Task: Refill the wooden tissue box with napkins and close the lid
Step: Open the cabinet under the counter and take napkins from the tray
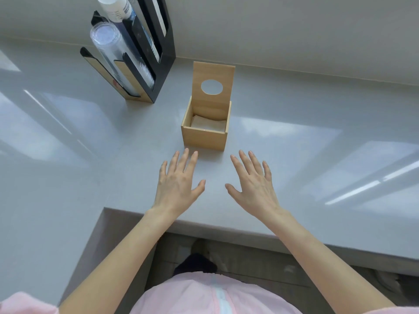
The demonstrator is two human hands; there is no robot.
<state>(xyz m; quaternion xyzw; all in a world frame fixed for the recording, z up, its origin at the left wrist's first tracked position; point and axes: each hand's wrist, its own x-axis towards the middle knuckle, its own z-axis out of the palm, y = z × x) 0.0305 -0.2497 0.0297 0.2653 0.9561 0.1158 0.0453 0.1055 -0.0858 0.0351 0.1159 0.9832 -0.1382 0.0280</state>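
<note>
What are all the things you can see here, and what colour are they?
wooden tissue box: one, light wood, middle of the counter, open.
lid: one, light wood with an oval hole, standing up at the back of the box.
napkins: a low white stack, inside the box.
cup holder: one, black with wood trim, back left of the counter.
clear cups: one stack, see-through, lying in the holder.
white cups: one stack, white, in the holder's upper slot.
counter: one, pale grey, shiny.
left hand: one, open, in front of the box, holding nothing.
right hand: one, open, in front of the box, holding nothing.
</note>
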